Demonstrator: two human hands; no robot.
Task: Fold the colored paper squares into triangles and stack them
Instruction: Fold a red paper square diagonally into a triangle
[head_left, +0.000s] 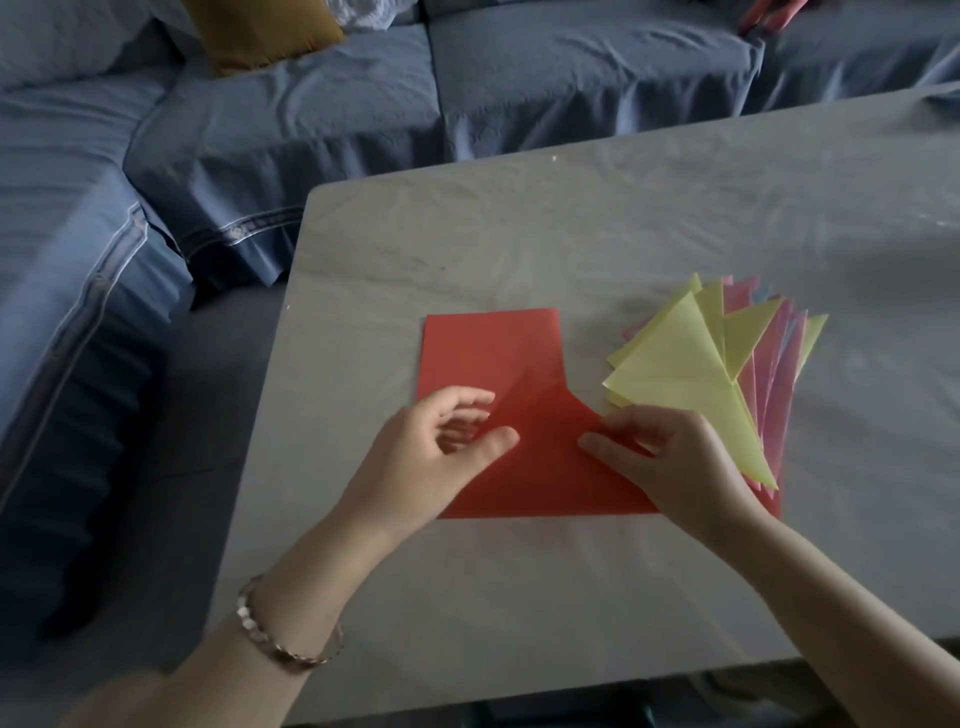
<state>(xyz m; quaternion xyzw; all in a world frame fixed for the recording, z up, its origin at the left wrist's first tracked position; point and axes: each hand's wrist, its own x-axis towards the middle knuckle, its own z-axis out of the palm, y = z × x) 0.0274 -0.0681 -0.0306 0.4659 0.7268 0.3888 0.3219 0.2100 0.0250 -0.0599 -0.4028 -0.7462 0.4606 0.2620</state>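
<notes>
A red paper square lies on the grey table, with its right corner lifted and curled over toward the middle. My right hand pinches that raised red flap between thumb and fingers. My left hand holds the paper's left part, its thumb on top of the sheet and its fingers curled at the edge. To the right lies a fanned stack of folded triangles, yellow ones on top, pink and pale blue ones beneath.
A blue covered sofa wraps round the far and left sides of the table. A mustard cushion sits on it at the back. The table's near edge runs just below my forearms.
</notes>
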